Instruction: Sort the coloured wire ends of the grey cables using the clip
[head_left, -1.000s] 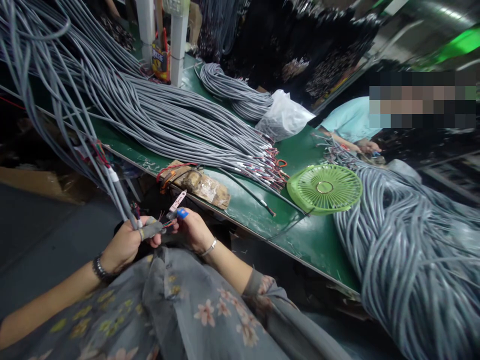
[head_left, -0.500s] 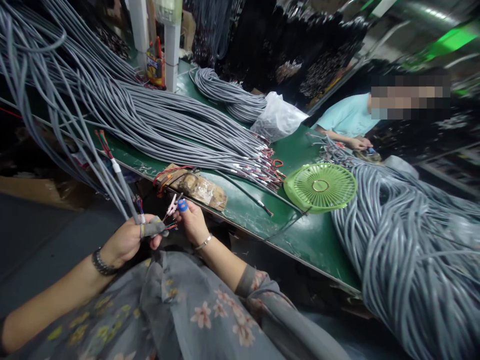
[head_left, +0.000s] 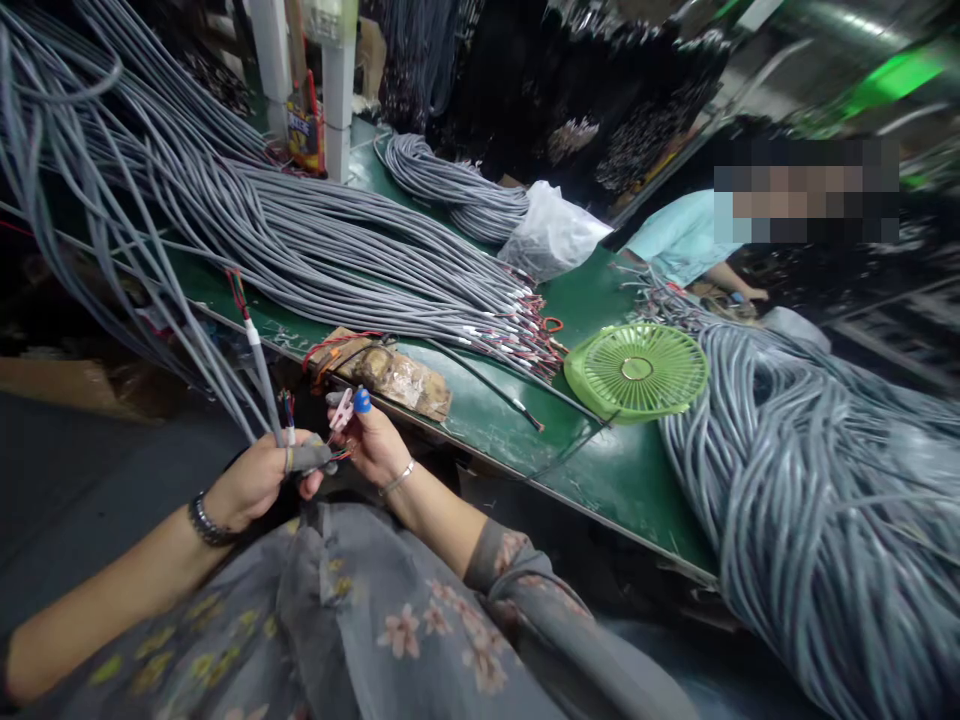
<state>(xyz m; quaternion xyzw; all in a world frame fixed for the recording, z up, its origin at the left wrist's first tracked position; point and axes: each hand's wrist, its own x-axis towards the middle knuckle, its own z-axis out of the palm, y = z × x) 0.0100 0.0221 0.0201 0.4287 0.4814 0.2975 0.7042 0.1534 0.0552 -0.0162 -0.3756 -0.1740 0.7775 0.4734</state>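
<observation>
My left hand (head_left: 259, 482) is closed around several grey cables (head_left: 262, 385), with grey covering on its fingertips. One cable stands up from the fist, its white-banded end splitting into red and green wires (head_left: 238, 292). Other thin coloured wires (head_left: 341, 454) stick out past the thumb toward my right hand (head_left: 379, 450). That hand, with a blue cover on one fingertip, is closed on a small pale pink clip-like tool (head_left: 342, 411), right beside those wires. The tool's exact kind is too small to make out. Both hands are in front of the table edge.
A long bundle of grey cables (head_left: 337, 240) lies across the green table (head_left: 600, 485). Near its edge sits a taped wooden block (head_left: 409, 383). A green fan (head_left: 637, 370), a plastic bag (head_left: 551, 235) and a large cable heap (head_left: 795, 500) are farther right. A co-worker (head_left: 679, 240) is behind the heap.
My right hand has moved slightly left and down, closer to the wires at my left hand. The upright cable end has swung right. The co-worker's arm has shifted.
</observation>
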